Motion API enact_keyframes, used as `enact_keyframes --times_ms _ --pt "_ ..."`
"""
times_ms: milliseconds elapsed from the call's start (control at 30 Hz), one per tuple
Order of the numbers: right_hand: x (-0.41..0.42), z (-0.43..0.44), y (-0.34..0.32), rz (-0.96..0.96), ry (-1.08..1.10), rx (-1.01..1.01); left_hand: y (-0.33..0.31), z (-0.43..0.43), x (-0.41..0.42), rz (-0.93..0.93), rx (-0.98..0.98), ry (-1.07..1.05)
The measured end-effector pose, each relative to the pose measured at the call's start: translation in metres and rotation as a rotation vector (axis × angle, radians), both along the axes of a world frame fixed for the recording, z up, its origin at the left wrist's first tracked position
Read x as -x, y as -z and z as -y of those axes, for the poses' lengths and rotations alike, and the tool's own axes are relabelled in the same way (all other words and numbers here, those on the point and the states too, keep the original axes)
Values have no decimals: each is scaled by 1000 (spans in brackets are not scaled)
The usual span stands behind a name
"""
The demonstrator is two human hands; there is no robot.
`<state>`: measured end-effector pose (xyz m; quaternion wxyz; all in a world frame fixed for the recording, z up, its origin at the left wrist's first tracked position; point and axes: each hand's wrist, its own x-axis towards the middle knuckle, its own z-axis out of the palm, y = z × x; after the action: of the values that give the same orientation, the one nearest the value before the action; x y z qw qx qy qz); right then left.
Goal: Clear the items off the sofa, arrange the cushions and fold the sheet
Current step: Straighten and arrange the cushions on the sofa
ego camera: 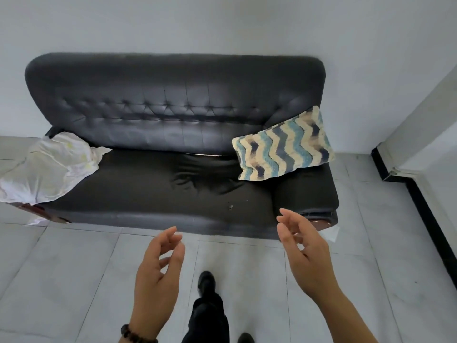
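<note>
A black leather sofa (pixel 153 184) stands against the white wall. A cushion (pixel 282 147) with blue, navy and cream zigzag stripes leans against the backrest at the sofa's right end. A crumpled white sheet (pixel 49 167) lies over the left armrest and hangs off the left side. My left hand (pixel 158 276) hovers above the floor in front of the seat, fingers loosely curled, holding nothing. My right hand (pixel 304 248) is raised near the sofa's front right corner, fingers relaxed and empty.
Pale grey floor tiles (pixel 74 268) spread in front of the sofa. My dark-trousered leg and shoe (pixel 207 303) step toward it. A white wall with black skirting (pixel 420 194) juts in on the right. A scrap of white paper (pixel 331 232) lies by the sofa's right foot.
</note>
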<state>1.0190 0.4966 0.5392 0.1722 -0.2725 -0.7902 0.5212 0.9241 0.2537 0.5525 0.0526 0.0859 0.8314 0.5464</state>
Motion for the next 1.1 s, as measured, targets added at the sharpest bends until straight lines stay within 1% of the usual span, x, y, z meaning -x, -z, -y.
enact_keyframes --times_ms 133,267,433,600,733,867,1000,1033,1100 --pt "73 -31 33 74 46 17 39 -38 86 94 20 63" --pt "152 -68 37 185 58 32 46 -90 189 133 15 125" --pt "238 -131 38 190 148 50 46 -173 305 144 26 240" --pt "297 -195 66 214 186 40 74 -259 371 163 62 285" --pt "337 -261 116 276 111 8 126 -325 399 180 130 287" --pt "378 -335 167 312 26 -75 180 -388 426 180 233 335" --pt "414 -400 228 351 11 -238 247 -440 458 244 294 365" --pt "422 -413 248 378 14 -290 270 -451 465 241 318 381" --pt "436 -435 292 463 52 -456 318 -471 480 192 379 428"
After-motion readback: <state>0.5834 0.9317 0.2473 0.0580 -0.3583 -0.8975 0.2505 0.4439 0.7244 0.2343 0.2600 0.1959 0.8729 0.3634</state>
